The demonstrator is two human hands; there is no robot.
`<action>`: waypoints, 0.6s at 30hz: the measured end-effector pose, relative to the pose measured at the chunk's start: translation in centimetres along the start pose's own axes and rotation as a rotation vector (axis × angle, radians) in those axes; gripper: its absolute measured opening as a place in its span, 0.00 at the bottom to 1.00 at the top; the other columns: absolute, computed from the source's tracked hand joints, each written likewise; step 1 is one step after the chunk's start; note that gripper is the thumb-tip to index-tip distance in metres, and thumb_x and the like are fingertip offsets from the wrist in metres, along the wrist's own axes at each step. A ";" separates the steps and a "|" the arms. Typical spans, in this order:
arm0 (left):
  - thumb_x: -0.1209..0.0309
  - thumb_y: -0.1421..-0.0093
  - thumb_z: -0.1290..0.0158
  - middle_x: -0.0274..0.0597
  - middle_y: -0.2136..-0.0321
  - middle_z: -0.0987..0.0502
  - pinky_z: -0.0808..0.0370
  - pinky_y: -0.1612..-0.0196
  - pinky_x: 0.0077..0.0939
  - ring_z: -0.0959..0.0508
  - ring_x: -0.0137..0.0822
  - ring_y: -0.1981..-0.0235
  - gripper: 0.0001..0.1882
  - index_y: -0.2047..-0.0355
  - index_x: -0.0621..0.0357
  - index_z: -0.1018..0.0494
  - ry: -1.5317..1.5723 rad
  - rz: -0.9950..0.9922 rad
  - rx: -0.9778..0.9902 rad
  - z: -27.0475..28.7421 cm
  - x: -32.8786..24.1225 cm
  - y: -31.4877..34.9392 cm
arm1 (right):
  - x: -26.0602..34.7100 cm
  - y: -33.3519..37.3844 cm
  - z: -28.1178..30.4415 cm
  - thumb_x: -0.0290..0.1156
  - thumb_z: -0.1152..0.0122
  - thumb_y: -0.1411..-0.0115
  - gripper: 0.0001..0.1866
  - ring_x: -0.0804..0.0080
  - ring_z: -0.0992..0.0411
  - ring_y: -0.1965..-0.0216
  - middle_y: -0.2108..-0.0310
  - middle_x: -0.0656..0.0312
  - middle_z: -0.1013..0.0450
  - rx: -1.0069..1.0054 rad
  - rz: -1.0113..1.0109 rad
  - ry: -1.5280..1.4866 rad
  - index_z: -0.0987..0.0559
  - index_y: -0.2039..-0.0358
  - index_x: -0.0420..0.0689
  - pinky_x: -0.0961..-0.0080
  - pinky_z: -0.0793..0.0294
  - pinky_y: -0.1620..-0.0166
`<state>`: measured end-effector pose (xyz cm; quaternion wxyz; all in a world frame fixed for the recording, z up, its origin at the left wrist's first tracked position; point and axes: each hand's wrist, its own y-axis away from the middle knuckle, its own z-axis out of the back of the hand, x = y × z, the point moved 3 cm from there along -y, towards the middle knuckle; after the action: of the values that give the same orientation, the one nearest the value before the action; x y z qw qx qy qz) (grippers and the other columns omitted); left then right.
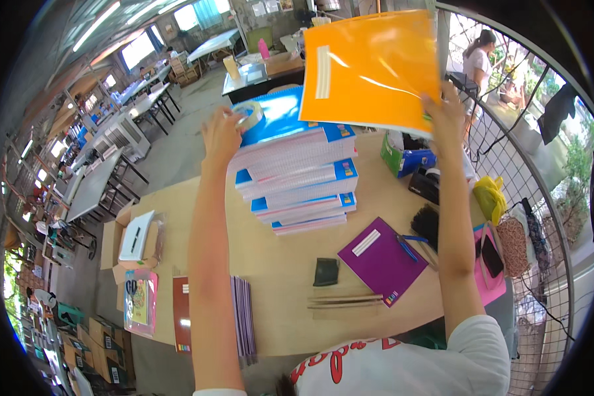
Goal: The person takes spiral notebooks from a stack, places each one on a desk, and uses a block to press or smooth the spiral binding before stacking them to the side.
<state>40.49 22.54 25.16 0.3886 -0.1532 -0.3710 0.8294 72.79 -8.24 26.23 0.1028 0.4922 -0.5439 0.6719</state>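
My right hand (447, 122) grips the right edge of an orange notebook (376, 69) and holds it up, tilted, over the far right of the stack. A white label strip runs along its left part. My left hand (222, 135) is at the top left corner of the tall stack of blue-covered notebooks (294, 178), its fingers closed on the rim of a roll of clear tape (249, 115). The tape stands over the top blue cover. Layers in the stack are offset from one another, their page edges facing me.
On the table (277, 264) lie a purple notebook (379, 257), blue-handled pliers (407, 247), a dark block (325, 271) and thin strips (345, 301). A row of purple-edged notebooks (243, 317) stands near my left forearm. A green-blue box (406, 158) and yellow bag (490, 199) sit right; wire mesh (541, 264) borders that side.
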 end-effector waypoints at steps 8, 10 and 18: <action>0.64 0.35 0.41 0.42 0.48 0.23 0.23 0.50 0.34 0.22 0.34 0.50 0.24 0.42 0.61 0.30 1.369 0.661 0.515 2.4 -14.5 24.4 | 0.6 21.4 6.0 0.21 0.41 0.36 0.15 0.72 0.30 0.56 0.57 0.61 0.27 0.163 -0.099 0.196 0.26 0.49 0.35 0.74 0.31 0.47; 0.65 0.35 0.41 0.36 0.58 0.19 0.20 0.59 0.26 0.19 0.28 0.61 0.21 0.46 0.62 0.28 1.367 0.823 0.349 1.9 -11.6 31.7 | 0.2 25.1 3.2 0.19 0.40 0.38 0.17 0.79 0.28 0.61 0.59 0.62 0.26 0.503 -0.291 0.173 0.24 0.48 0.38 0.79 0.26 0.57; 0.75 0.40 0.38 0.31 0.65 0.19 0.30 0.60 0.17 0.24 0.21 0.65 0.11 0.57 0.61 0.21 1.166 1.059 0.284 -1.8 -5.5 48.6 | -4.6 34.8 -2.9 0.26 0.37 0.39 0.07 0.55 0.32 0.80 0.79 0.49 0.30 0.681 -0.260 0.078 0.23 0.60 0.42 0.68 0.31 0.74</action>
<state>19.21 -1.27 -11.93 0.0904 -0.6667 0.1231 0.7295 49.99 -17.49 0.99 0.0383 0.5371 -0.2176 0.8141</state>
